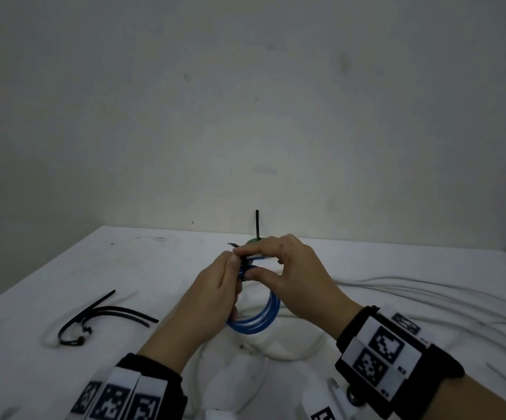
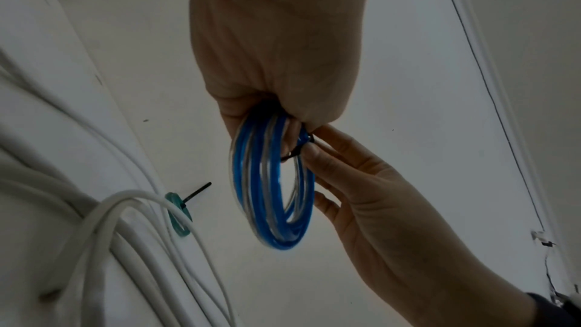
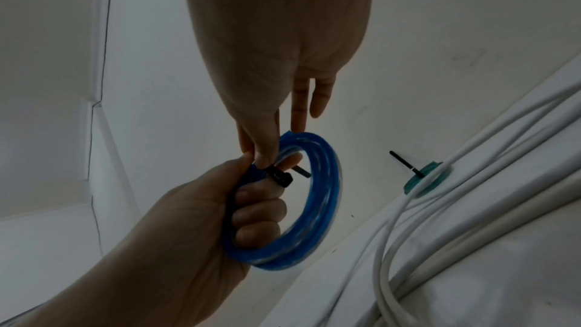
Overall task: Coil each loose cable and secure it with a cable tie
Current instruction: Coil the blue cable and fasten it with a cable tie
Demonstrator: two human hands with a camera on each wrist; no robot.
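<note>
Blue cable coil (image 1: pixel 254 319) is wound up & held in the air over the desk (image 1: pixel 397 268), between both hands. Left hand (image 1: pixel 212 286) has its grip closed round the coil's rim, fingers curled through the ring (right wrist view shows this best). Right hand (image 1: pixel 294 277) pinches w/ thumb + forefinger at the same spot on the rim, right against the left grip, other fingers spread loose.

A black cable tie (image 3: pixel 279 176) is wrapped over the strands at that pinch point; its head sits just by the left fingertips, short tail poking out past it. Can't tell if it's pulled fully tight. Looks to me like the fastening step for this coil, nearly done: cinch, then set down.

Done already, prob.: a small green coil (image 3: pixel 424 178) w/ a black tie sticking up, on the desk beyond the grip.

Left to do: white cable (image 3: pixel 393 233) lying loose in long runs below & to the right of the hands, no tie seen on it. Spare black ties (image 1: pixel 100 316) lie on the desk, well left of the grip.
</note>
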